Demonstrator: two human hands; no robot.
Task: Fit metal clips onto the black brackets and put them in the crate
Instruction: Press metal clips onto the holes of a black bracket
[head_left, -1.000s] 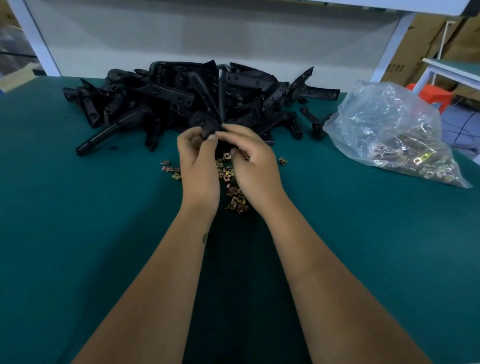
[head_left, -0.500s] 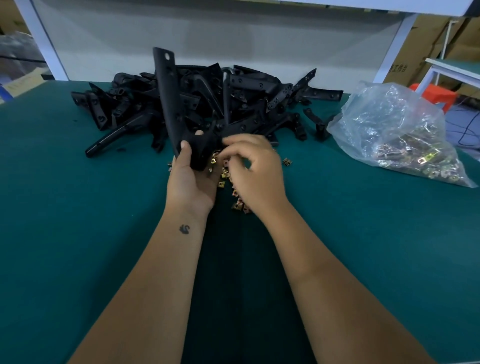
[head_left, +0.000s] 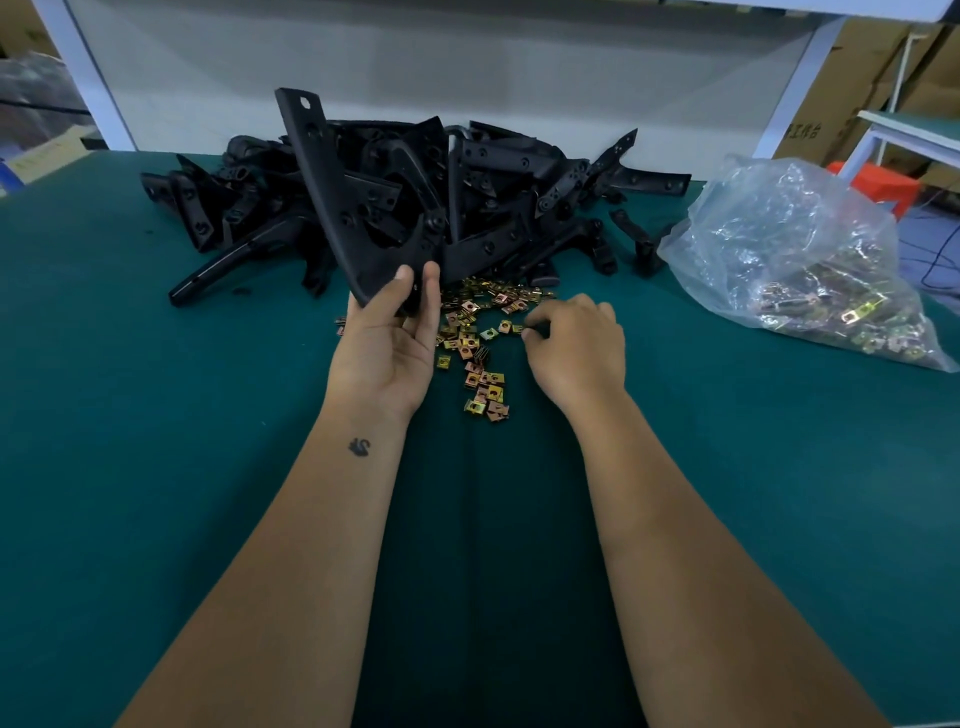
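My left hand (head_left: 387, 345) grips the wide lower end of a long black bracket (head_left: 332, 192), which stands upright and tilts left in front of the pile of black brackets (head_left: 498, 187). Loose brass-coloured metal clips (head_left: 480, 364) lie scattered on the green table between my hands. My right hand (head_left: 576, 348) hovers low over the right side of the clips with fingers curled, fingertips at a clip (head_left: 519, 328); whether it pinches it is unclear. No crate is in view.
A clear plastic bag (head_left: 795, 260) of more clips lies at the right on the green table (head_left: 156, 467). White frame posts and a grey back panel stand behind the pile. Cardboard boxes, another bench and an orange stool are at the far right.
My left hand lifted one bracket out of the pile and stood it upright. My right hand moved off to the right, down onto the loose clips.
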